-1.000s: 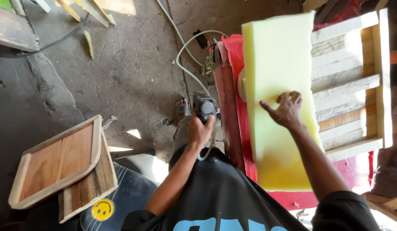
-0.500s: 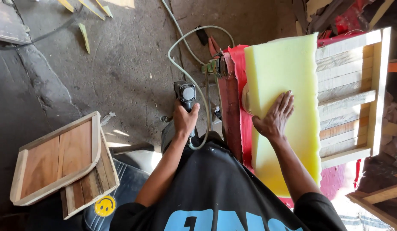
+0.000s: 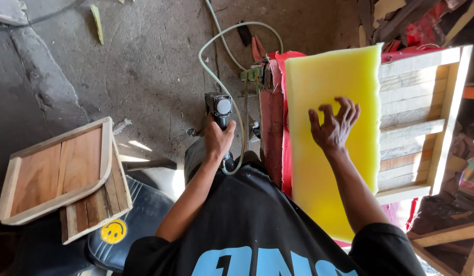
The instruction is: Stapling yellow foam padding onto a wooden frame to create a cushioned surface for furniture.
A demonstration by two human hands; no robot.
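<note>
Over a concrete floor (image 3: 145, 66) | left hand (image 3: 219, 138) gripped a grey pneumatic tool (image 3: 220, 106) with a pale hose (image 3: 209, 61) | right hand (image 3: 333, 127) hovered, fingers spread and curled, holding nothing, over yellow foam (image 3: 324, 174) lying on a wooden slat frame (image 3: 416, 117) | 2 wooden panels (image 3: 58, 174) lay at left.

A foam sheet (image 3: 329, 148) lies on a slatted wooden frame (image 3: 421, 117), covering its left part; cloth (image 3: 285, 153) runs along the foam's left edge. The right hand (image 3: 333, 128) is over the middle of the foam. Left of the frame, over the floor (image 3: 145, 66), the left hand (image 3: 218, 137) grips a power tool (image 3: 220, 107), whose hose (image 3: 216, 56) loops away ahead. Far left, two wooden panels (image 3: 58, 171) are stacked, partly over a seat cushion (image 3: 140, 220).
</note>
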